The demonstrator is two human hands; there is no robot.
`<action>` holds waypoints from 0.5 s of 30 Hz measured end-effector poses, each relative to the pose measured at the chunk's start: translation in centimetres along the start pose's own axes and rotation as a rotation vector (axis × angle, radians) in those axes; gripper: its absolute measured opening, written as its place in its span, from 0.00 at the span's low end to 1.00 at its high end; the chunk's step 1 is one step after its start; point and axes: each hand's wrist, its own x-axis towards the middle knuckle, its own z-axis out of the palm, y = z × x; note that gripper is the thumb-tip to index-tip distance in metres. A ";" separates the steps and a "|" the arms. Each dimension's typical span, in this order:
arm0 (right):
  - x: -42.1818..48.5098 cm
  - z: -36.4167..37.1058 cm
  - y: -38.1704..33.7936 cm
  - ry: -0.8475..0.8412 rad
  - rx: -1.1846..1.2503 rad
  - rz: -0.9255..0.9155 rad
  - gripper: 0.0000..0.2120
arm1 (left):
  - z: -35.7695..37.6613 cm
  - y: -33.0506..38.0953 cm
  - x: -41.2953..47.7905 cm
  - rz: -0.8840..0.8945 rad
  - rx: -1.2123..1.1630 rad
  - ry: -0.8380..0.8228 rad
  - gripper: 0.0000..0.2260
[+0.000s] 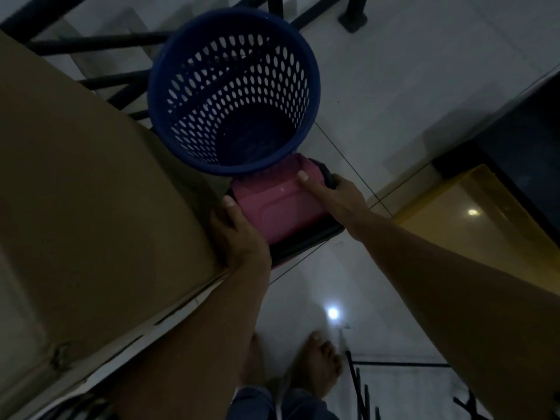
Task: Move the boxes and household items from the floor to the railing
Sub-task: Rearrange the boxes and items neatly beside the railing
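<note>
Carrying a pink container (277, 207) clamped between my left hand (239, 234) and right hand (339, 197), blue basket (233, 92) riding just beyond my fingertips, cardboard box (91, 192) against my left; next: set it steady by the railing (91, 43) ahead.

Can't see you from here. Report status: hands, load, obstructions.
Left hand and right hand both gripping pink container. Blue basket stacked on it, empty. Cardboard box tight against left side; black railing ahead.
</note>
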 end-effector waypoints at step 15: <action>-0.7 0.2 0.3 0.096 0.034 -0.062 0.36 | -0.4 -1.1 -1.6 0.342 0.459 -0.056 0.34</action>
